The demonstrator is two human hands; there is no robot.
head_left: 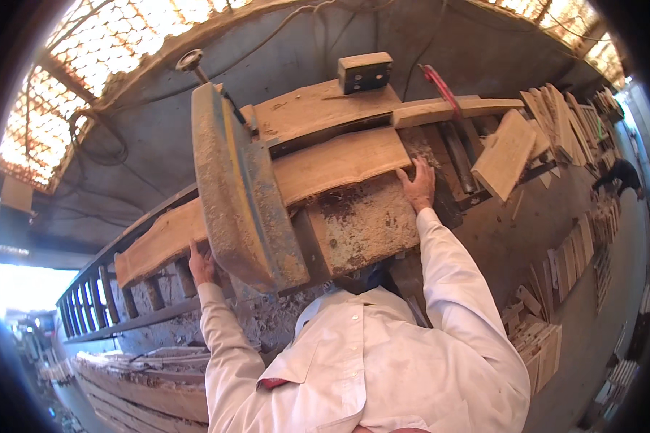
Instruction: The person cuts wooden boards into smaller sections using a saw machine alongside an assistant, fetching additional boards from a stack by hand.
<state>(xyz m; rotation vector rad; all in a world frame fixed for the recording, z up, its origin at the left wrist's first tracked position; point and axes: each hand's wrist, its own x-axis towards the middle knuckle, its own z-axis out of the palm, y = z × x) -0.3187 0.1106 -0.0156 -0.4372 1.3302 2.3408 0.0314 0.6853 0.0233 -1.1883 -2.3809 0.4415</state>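
Observation:
A long wooden plank (347,159) with a wavy near edge lies across a sawdust-covered machine table (372,227). Its middle passes behind the tall, dusty housing (227,187) of what looks like a band saw; the blade is hidden. My right hand (419,186) grips the plank's right end at the near corner, thumb and fingers apart around it. Left of the housing, my left hand (203,265) holds the near edge of the plank, with some of its fingers hidden from view. Behind the plank, another flat board (318,112) runs along the table's far side.
A roller frame (101,296) extends to the left. A thick timber (458,110), a red-handled tool (440,88) and a loose board (505,155) lie on the right. Logs (144,382) and wood stacks (545,346) flank me. A person in dark clothing (621,175) bends over far right.

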